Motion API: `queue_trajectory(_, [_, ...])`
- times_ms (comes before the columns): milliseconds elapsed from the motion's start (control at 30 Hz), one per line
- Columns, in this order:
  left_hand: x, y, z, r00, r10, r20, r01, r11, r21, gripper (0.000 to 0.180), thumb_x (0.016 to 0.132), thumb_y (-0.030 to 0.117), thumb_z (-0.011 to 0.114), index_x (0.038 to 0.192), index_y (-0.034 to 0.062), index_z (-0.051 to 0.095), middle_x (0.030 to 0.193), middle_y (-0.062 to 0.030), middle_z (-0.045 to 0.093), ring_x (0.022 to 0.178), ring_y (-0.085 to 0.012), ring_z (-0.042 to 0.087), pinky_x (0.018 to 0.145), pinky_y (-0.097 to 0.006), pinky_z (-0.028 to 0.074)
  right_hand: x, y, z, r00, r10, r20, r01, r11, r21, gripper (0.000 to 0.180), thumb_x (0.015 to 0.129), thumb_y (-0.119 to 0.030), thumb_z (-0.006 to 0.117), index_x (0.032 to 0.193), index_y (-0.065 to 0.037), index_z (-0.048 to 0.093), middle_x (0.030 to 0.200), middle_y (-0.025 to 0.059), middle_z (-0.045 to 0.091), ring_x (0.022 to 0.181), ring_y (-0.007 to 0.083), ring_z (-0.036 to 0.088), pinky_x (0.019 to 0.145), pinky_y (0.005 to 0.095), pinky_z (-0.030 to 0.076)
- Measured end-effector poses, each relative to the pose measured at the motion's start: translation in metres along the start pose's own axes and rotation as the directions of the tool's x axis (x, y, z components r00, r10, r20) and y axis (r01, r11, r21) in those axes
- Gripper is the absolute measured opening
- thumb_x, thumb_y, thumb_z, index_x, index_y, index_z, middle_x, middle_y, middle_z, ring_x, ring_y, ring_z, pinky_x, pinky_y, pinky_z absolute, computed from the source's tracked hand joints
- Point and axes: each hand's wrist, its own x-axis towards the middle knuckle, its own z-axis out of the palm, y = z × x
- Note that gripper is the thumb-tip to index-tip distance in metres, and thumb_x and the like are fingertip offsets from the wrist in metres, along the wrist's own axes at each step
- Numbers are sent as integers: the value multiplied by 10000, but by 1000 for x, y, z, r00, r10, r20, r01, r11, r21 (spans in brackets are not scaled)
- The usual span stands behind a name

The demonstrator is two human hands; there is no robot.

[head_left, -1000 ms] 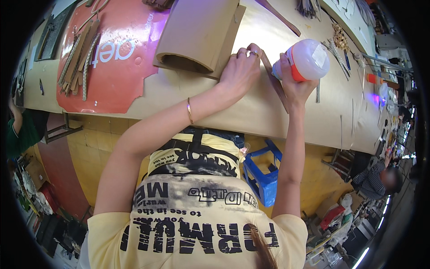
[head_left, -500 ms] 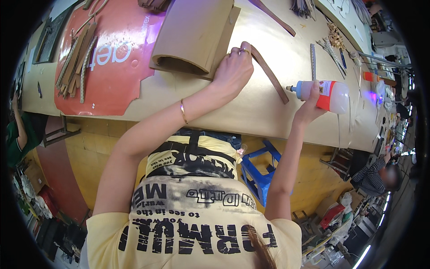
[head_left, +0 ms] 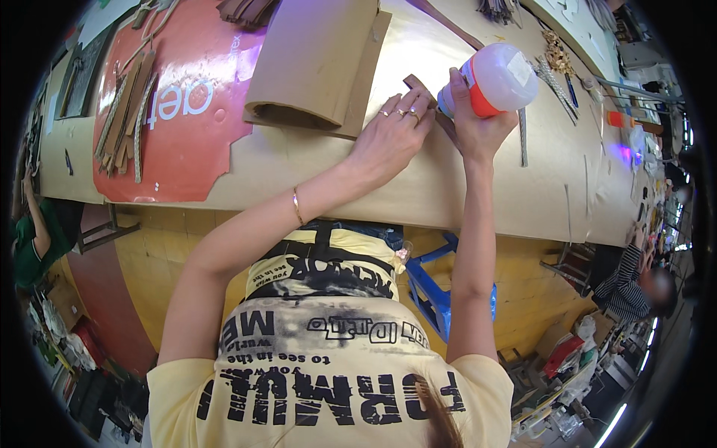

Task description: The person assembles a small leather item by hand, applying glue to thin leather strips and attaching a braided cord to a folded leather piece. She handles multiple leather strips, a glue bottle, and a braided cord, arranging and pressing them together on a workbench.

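Note:
My left hand (head_left: pixel 396 134) lies on the table with its fingers curled onto a narrow brown strip (head_left: pixel 415 82), possibly leather, steadying it. The thumb is hidden. One end of the strip sticks out past the fingertips; the rest runs right, under my other hand. My right hand (head_left: pixel 479 133) grips a translucent squeeze bottle (head_left: pixel 511 78) with a red label band and a light blue cap (head_left: pixel 446 99). The bottle is tipped, base up and to the right, cap toward the strip. Its nozzle tip is hard to make out. A curved brown board form (head_left: pixel 299 71) stands left of my left hand.
Brown and braided strips (head_left: pixel 123 119) lie on a red sheet (head_left: pixel 190 168) at left. More braided strips (head_left: pixel 556 86) are at right, one (head_left: pixel 523 138) near the bottle. The table's front edge runs before me, a blue stool (head_left: pixel 429 291) below. Another person (head_left: pixel 635 287) is at far right.
My right hand has carried the bottle left and tipped its cap toward the strip. My left hand has shifted slightly down, and its fingers now lie over the strip.

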Motion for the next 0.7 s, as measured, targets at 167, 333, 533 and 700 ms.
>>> queue_trajectory(167, [-6, -1, 8, 993, -47, 112, 44, 999, 29, 415, 799, 15, 533, 1208, -54, 560, 1312, -206, 508, 1217, -378, 512, 1070, -437, 406, -2, 5, -2, 997, -69, 42, 72, 995, -72, 255, 750, -185, 823, 886, -9, 700, 819, 83, 718, 735, 179, 685, 695, 294, 534])
queue_trajectory(333, [-6, 3, 12, 987, -51, 153, 29, 989, 144, 441, 812, 27, 531, 1250, -34, 544, 1337, -226, 497, 1251, -367, 495, 1092, -436, 385, -7, 6, -14, 997, -66, 46, 70, 993, -91, 242, 749, -170, 817, 897, -15, 707, 837, 84, 721, 749, 189, 689, 713, 297, 534])
queue_trajectory(533, [-7, 3, 15, 986, -64, 152, 40, 986, 160, 443, 828, 43, 534, 1267, -14, 533, 1350, -230, 486, 1278, -358, 471, 1097, -441, 378, -19, 10, -32, 999, -28, 21, 31, 990, -136, 244, 740, -159, 819, 902, -14, 710, 847, 86, 722, 771, 201, 690, 741, 315, 532])
queue_trajectory(700, [-7, 4, 14, 982, -73, 173, 38, 980, 198, 452, 832, 44, 547, 1280, -6, 520, 1353, -230, 486, 1279, -351, 472, 1094, -439, 381, -27, 8, -51, 999, -12, 39, 20, 978, -208, 280, 760, -113, 799, 968, 39, 688, 899, 105, 709, 808, 171, 666, 784, 319, 535])
